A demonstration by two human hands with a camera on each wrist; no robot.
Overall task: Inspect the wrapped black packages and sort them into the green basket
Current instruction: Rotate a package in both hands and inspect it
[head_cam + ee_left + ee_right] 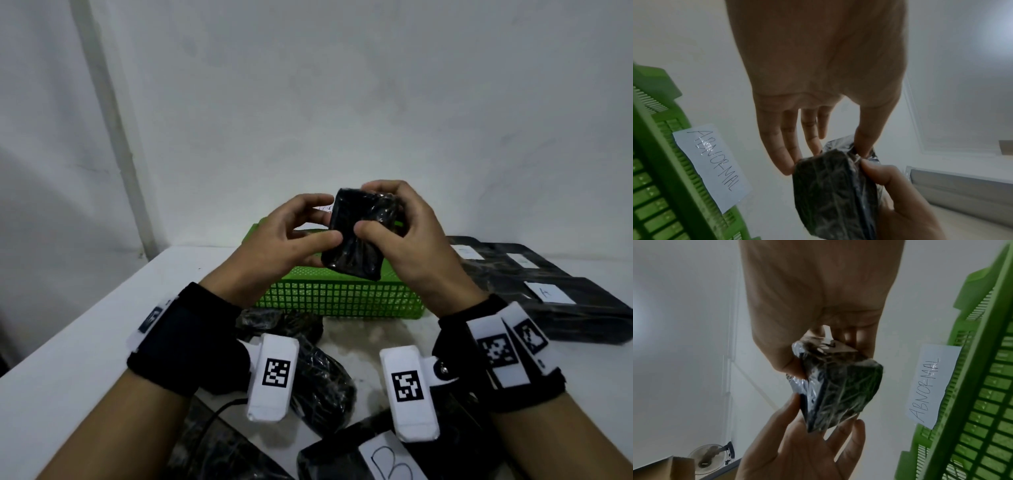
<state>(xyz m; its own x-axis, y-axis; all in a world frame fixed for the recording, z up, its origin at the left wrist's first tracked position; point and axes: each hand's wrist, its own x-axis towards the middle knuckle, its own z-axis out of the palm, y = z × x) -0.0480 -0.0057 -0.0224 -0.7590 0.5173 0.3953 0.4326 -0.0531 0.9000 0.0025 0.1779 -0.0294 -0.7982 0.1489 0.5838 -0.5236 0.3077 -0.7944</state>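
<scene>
Inspection step: left hand [284, 240], right hand [416, 246] both pinch wrapped black package [358, 246] by edges above green basket [342, 301]. Next, likely: turn it, check wrap, lower into basket.

Dim, flat, grey indoor light in all three views; grainy, soft overall. Head view: broad faint shadow on wall [51, 205] at left, straight lines bowed toward edges. Left wrist view: brighter patch at upper right, left hand [824, 73] dark and defocused up close, white glints on package [830, 186] wrap. Right wrist view: brightest at far left, same glints, green basket [982, 394] stretched along right edge.
</scene>
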